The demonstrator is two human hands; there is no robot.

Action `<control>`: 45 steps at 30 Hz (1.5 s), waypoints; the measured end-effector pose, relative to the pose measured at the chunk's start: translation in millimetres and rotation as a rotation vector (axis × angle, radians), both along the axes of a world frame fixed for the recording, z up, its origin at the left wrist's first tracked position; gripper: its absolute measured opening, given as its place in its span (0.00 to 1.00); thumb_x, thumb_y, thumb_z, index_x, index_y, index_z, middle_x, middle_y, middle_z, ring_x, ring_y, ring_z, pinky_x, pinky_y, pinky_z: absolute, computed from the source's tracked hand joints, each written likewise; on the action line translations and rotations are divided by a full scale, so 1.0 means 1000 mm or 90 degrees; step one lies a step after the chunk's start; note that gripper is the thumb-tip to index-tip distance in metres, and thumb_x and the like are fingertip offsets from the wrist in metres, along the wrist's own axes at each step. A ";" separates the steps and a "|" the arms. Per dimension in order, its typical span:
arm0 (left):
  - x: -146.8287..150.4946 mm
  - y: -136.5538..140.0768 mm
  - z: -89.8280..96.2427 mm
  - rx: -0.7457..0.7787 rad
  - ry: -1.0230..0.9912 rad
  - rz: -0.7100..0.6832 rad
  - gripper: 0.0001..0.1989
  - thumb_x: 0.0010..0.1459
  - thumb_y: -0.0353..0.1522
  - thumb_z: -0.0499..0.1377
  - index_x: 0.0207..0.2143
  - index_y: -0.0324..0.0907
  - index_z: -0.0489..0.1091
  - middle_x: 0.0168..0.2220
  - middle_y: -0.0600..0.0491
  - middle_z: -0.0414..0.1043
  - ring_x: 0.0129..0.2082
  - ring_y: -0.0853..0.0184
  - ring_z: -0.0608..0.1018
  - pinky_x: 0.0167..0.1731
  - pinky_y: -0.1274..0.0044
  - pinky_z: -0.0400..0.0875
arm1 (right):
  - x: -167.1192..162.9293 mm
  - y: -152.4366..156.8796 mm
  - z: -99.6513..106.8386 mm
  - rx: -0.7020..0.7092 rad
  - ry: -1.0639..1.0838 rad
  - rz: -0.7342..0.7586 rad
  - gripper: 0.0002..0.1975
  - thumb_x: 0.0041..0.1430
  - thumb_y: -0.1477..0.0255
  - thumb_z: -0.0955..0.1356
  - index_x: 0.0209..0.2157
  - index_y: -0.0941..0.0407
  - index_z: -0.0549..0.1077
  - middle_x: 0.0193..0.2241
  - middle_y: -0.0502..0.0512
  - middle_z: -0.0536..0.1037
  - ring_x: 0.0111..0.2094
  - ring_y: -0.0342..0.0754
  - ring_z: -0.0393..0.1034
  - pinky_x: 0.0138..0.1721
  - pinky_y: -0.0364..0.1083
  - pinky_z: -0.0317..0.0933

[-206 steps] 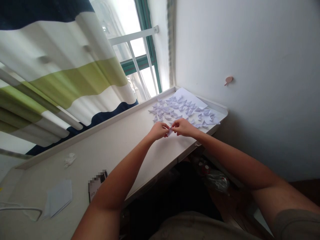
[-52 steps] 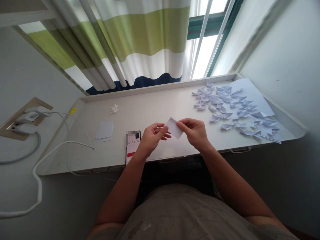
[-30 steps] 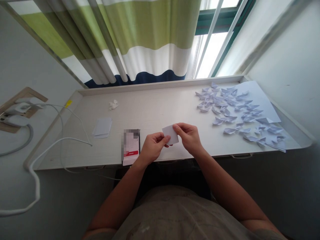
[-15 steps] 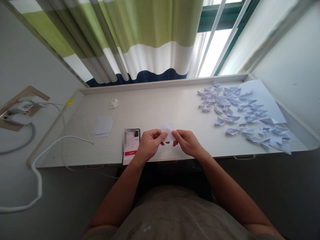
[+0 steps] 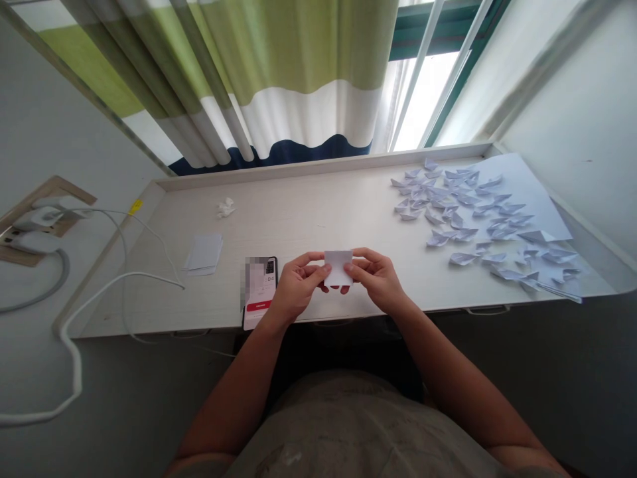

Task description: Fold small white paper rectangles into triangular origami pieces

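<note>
Between my two hands, above the desk's front edge, is a small white piece of paper [image 5: 338, 260], roughly square and held upright. My left hand [image 5: 303, 280] pinches its left side, thumb on the near face and fingers behind. On the opposite side my right hand [image 5: 371, 273] grips it the same way, with the index finger along the upper right edge. The fingertips behind the paper are partly hidden. Many folded paper boats [image 5: 460, 199] lie spread over the right part of the desk. A stack of white paper sheets [image 5: 204, 253] rests to the left.
A phone [image 5: 261, 292] with a lit screen lies by my left forearm at the front edge. Behind it sits a crumpled tissue [image 5: 225, 208]. White cables [image 5: 74, 358] run from the wall socket [image 5: 42, 219] across the left side. A large white sheet [image 5: 537, 192] lies under some boats.
The paper has turned from slightly tilted to straight. My index fingers have risen to its upper side edges, while both hands stay in nearly the same place.
</note>
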State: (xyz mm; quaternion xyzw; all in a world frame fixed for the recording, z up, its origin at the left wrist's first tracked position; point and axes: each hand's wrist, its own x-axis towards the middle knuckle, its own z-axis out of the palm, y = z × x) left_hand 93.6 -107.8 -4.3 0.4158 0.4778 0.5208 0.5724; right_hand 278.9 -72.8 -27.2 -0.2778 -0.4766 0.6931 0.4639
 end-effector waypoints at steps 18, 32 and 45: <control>-0.009 -0.004 0.004 0.050 0.059 -0.061 0.14 0.55 0.37 0.75 0.40 0.40 0.82 0.25 0.55 0.80 0.27 0.68 0.80 0.33 0.75 0.78 | 0.009 0.004 0.004 0.024 -0.013 0.032 0.14 0.54 0.65 0.83 0.43 0.52 0.88 0.26 0.49 0.84 0.27 0.47 0.80 0.34 0.48 0.78; -0.013 -0.003 0.011 0.016 0.171 -0.091 0.16 0.56 0.43 0.73 0.36 0.39 0.84 0.32 0.48 0.85 0.29 0.66 0.80 0.33 0.74 0.78 | 0.009 0.002 0.010 0.088 -0.185 0.004 0.19 0.58 0.54 0.80 0.31 0.57 0.85 0.28 0.55 0.85 0.31 0.48 0.77 0.35 0.47 0.72; -0.013 -0.003 0.008 0.025 0.215 -0.099 0.13 0.57 0.40 0.73 0.31 0.40 0.80 0.27 0.50 0.81 0.26 0.67 0.79 0.29 0.76 0.74 | 0.013 0.002 0.015 0.143 -0.274 0.069 0.27 0.66 0.47 0.72 0.29 0.57 0.82 0.26 0.55 0.84 0.30 0.49 0.78 0.34 0.47 0.72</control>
